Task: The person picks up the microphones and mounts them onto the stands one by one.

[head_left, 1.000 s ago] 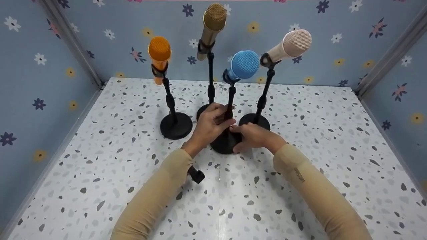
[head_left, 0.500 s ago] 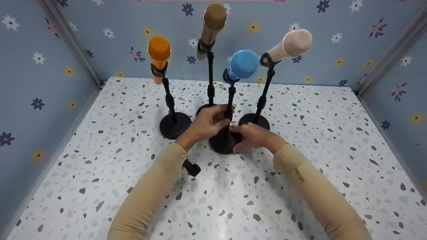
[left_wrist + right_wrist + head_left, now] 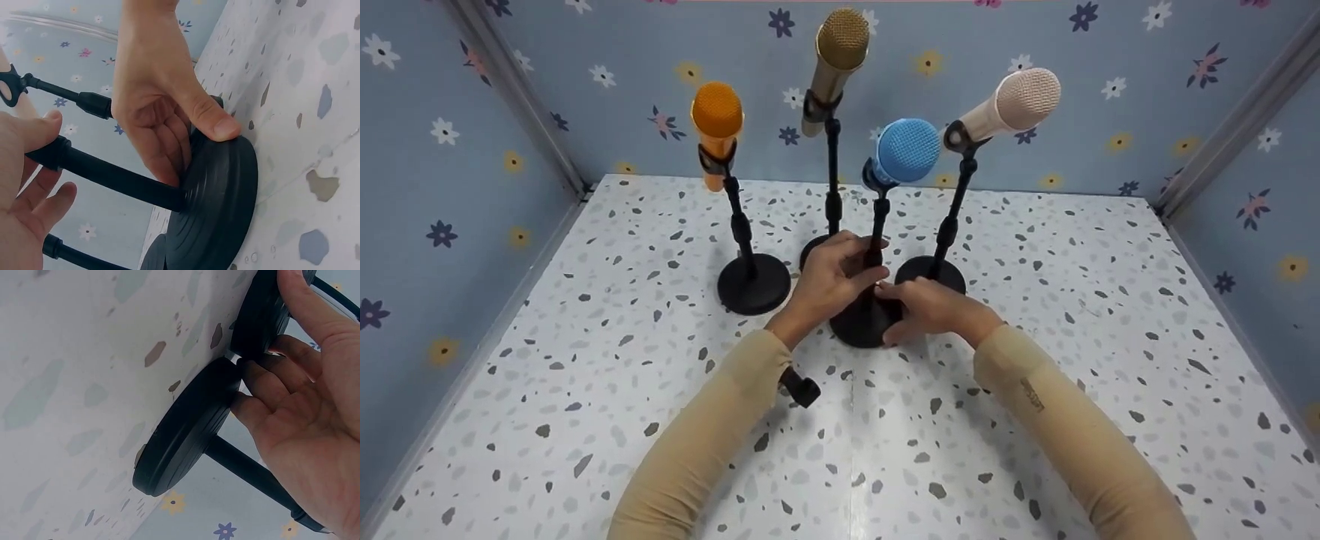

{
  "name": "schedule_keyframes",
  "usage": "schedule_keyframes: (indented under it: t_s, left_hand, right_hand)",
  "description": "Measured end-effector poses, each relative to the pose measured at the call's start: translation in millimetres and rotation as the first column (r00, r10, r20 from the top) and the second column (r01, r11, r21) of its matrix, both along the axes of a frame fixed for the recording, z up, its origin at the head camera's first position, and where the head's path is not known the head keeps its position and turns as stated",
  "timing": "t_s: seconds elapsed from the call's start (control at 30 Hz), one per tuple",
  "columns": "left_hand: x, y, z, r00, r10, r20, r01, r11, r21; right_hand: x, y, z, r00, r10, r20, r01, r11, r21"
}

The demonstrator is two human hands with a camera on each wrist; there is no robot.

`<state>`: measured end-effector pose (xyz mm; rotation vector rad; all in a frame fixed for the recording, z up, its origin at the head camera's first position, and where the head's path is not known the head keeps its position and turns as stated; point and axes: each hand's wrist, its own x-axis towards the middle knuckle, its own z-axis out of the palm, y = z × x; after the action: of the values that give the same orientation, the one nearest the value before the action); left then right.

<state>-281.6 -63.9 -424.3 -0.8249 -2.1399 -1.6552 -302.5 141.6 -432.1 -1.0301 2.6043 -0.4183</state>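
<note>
A blue microphone (image 3: 908,151) sits tilted in the clip of a black microphone stand (image 3: 859,322), which stands upright in front. My left hand (image 3: 823,283) is curled round the stand's pole, with thumb and fingers at the collar (image 3: 53,153) in the left wrist view. Low on the same stand, my right hand (image 3: 934,307) grips the round base (image 3: 216,197). Its thumb presses the rim and its fingers bend over the top near the pole. In the right wrist view, the right hand (image 3: 315,394) has its fingers between two bases.
Orange (image 3: 718,112), gold (image 3: 842,41) and pale pink (image 3: 1026,99) microphones stand behind on black stands. The pink one's base (image 3: 911,271) is right beside my right hand. Flowered panels (image 3: 1110,112) enclose the speckled white tabletop (image 3: 660,420) at back and sides.
My left wrist swung leftward, then back to the right, with the fingers still at the collar. The blue microphone sits slightly lower. My right hand has stayed on the base.
</note>
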Motion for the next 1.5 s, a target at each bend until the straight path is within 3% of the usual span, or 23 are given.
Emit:
schedule_keyframes:
  t_s: [0.13,0.27,0.4,0.5,0.67,0.77,0.87,0.97,1.07,1.17,1.5]
  left_hand:
    - [-1.2,-3.3,3.9,1.0,-0.027,0.013,0.027,0.999,-0.044]
    - [-4.0,-7.1,7.5,0.995,-0.071,0.072,0.076,0.995,-0.059]
    - [-4.6,-9.1,10.6,0.99,-0.066,0.122,0.074,0.995,-0.064]
    - [-2.1,-6.7,11.7,0.994,0.0,0.113,0.01,0.996,-0.086]
    - [2.1,0.8,12.0,0.989,0.143,0.027,-0.138,0.981,-0.134]
    - [2.8,2.9,11.2,0.986,0.165,-0.018,-0.166,0.975,-0.149]
    - [0.4,2.1,10.8,0.992,0.128,0.003,-0.126,0.981,-0.146]
    - [-3.9,-1.4,10.3,0.995,0.048,0.087,-0.038,0.993,-0.111]
    - [-9.1,-5.3,9.6,0.986,-0.041,0.16,0.051,0.997,-0.055]
    - [-13.0,-7.7,10.2,0.976,-0.105,0.19,0.112,0.993,-0.024]
    - [-18.8,-12.1,14.5,0.973,-0.14,0.186,0.156,0.985,-0.072]
  right_hand:
    - [0.5,0.2,-1.2,1.0,-0.01,0.006,0.01,1.0,-0.007]
    - [0.3,-0.2,-1.3,1.0,-0.011,0.006,0.011,1.0,-0.003]
    - [-0.2,-0.2,-0.9,1.0,-0.017,0.011,0.017,1.0,0.006]
    - [-0.2,0.4,-1.2,1.0,-0.023,0.018,0.023,1.0,0.005]
    - [-0.5,0.4,-0.1,1.0,-0.008,0.003,0.008,1.0,-0.001]
    - [-0.5,1.1,-0.3,1.0,0.004,-0.005,-0.004,1.0,-0.006]
    - [-0.2,2.1,-0.3,1.0,0.007,-0.01,-0.007,1.0,-0.01]
    - [0.0,1.8,-0.5,1.0,0.012,-0.001,-0.012,1.0,-0.014]
    - [-0.2,1.3,-1.8,1.0,0.028,-0.001,-0.028,0.999,-0.02]
    - [-0.6,1.8,-3.2,0.999,0.04,-0.017,-0.04,0.999,-0.027]
    - [0.2,1.2,-1.9,0.999,0.045,-0.025,-0.046,0.998,-0.041]
